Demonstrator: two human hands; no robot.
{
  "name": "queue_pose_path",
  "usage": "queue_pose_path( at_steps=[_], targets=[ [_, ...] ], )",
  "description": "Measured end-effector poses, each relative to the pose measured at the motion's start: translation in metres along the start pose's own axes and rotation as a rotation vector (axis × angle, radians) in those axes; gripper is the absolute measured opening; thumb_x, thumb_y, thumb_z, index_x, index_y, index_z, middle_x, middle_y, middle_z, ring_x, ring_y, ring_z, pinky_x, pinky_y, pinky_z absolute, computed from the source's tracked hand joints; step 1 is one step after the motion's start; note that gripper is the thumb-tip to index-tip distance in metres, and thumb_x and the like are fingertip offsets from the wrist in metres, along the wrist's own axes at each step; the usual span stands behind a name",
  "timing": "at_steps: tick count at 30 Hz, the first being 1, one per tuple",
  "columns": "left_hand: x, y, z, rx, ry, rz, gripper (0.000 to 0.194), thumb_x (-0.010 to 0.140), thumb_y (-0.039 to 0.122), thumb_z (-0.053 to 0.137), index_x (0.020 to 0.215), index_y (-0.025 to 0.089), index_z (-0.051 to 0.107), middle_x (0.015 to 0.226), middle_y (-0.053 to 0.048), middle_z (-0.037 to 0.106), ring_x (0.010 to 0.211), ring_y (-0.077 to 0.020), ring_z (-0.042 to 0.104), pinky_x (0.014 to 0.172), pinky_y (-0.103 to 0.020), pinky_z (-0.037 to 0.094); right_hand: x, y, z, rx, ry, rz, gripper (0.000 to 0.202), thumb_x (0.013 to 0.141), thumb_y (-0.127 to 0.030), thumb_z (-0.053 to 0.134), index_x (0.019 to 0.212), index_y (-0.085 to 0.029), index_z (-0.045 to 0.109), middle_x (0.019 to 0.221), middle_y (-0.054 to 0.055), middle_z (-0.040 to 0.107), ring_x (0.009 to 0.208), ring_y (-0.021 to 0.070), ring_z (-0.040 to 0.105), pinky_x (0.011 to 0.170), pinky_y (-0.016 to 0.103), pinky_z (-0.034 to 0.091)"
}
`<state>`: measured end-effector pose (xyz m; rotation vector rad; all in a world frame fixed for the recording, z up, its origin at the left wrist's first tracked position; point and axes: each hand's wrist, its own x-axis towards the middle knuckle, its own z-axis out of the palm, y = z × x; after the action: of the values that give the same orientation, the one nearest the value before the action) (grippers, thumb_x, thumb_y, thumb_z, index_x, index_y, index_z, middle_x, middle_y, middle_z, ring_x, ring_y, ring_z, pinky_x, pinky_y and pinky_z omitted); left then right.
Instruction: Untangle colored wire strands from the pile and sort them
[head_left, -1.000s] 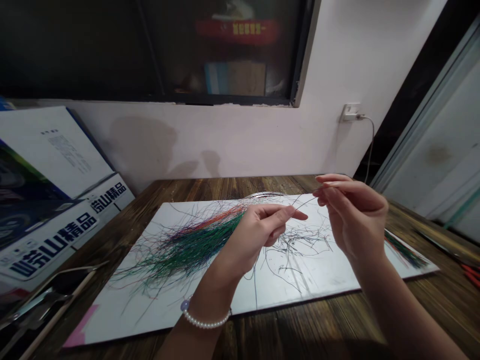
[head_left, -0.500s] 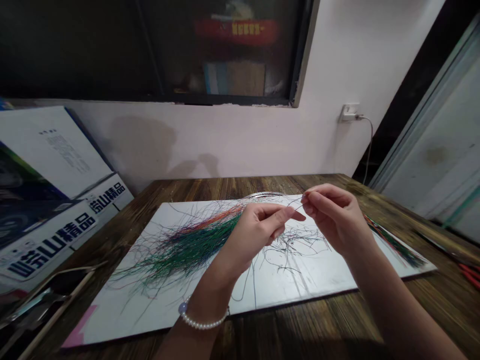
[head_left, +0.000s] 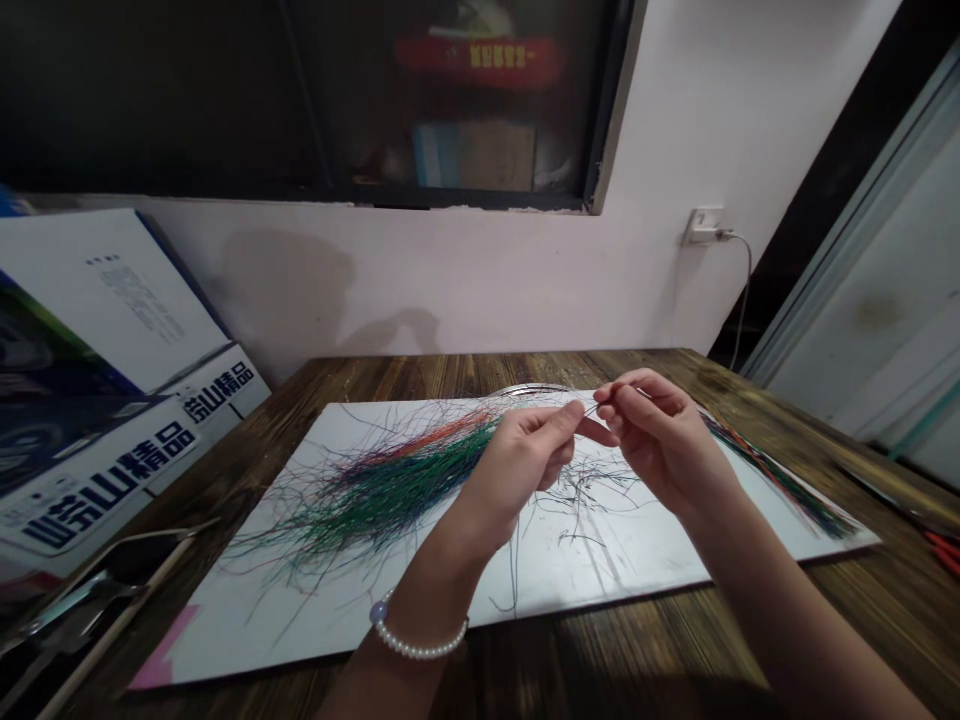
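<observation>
My left hand, a pearl bracelet at its wrist, pinches a thin dark wire between thumb and fingers. Close beside it, my right hand pinches the same wire at its fingertips; the wire's far end is hidden there. Both hands hover over a white board. On the board's left lies a loose bundle of green, blue and orange wires. Short dark wire pieces are scattered under my hands. A neater bundle of coloured wires lies along the right edge.
The board rests on a dark wooden table. Boxes with blue lettering stand at the left, near a tray with metal tools. Red-handled pliers lie at the right edge. A charger is plugged into the wall behind.
My hands have drawn closer together along the wire; the left thumb now presses higher and the right fingertips have shifted slightly left. The view has shifted slightly.
</observation>
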<state>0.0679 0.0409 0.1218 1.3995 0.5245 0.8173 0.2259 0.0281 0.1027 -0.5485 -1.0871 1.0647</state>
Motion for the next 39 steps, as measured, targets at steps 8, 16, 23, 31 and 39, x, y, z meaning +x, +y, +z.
queue_pose_path(
  at_steps=[8,16,23,31,39],
  targets=[
    [0.000,0.000,0.004,0.148,0.058,0.034,0.034,0.089,0.039,0.048,0.076,0.015,0.068,0.051,0.007,0.025,0.046,-0.0069,0.019,0.044,-0.025,0.014,-0.002,0.004,0.003,-0.156,0.122,-0.087,0.005,0.071,-0.022,0.075,0.075,-0.022,0.074,0.075,0.001,0.071,0.060,0.0075,0.060,0.054,0.018,0.051],
    [0.000,0.001,0.003,0.159,0.045,0.014,0.036,0.089,0.042,0.048,0.075,0.015,0.067,0.051,0.006,0.024,0.046,-0.0071,0.019,0.044,-0.026,0.013,-0.002,0.001,0.003,-0.151,0.044,-0.069,0.001,0.076,-0.021,0.070,0.075,-0.022,0.070,0.077,0.000,0.070,0.061,0.0076,0.055,0.056,0.020,0.047],
    [0.002,0.000,-0.015,0.025,-0.151,-0.108,0.031,0.088,0.041,0.050,0.083,0.015,0.067,0.054,0.007,0.018,0.048,-0.0083,0.011,0.043,-0.025,0.009,0.000,-0.012,-0.007,-0.093,-0.015,-0.176,0.008,0.084,-0.018,0.060,0.079,-0.023,0.063,0.070,-0.002,0.067,0.061,0.0077,0.058,0.058,0.019,0.047],
    [-0.001,0.003,-0.024,0.148,-0.220,-0.158,0.033,0.086,0.043,0.052,0.093,0.016,0.069,0.054,0.007,0.019,0.048,-0.0088,0.014,0.043,-0.025,0.010,0.003,-0.026,-0.016,-0.140,0.061,-0.320,0.009,0.081,-0.014,0.064,0.076,-0.022,0.063,0.066,-0.002,0.062,0.060,0.0075,0.055,0.053,0.018,0.043],
    [0.006,-0.006,-0.029,0.357,-0.142,-0.150,0.036,0.085,0.047,0.050,0.088,0.017,0.070,0.054,0.006,0.019,0.047,-0.0098,0.015,0.044,-0.027,0.009,0.003,-0.038,-0.018,-0.137,0.135,-0.379,0.010,0.076,-0.015,0.067,0.071,-0.021,0.062,0.059,-0.003,0.057,0.055,0.0086,0.051,0.048,0.020,0.040]
  ],
)
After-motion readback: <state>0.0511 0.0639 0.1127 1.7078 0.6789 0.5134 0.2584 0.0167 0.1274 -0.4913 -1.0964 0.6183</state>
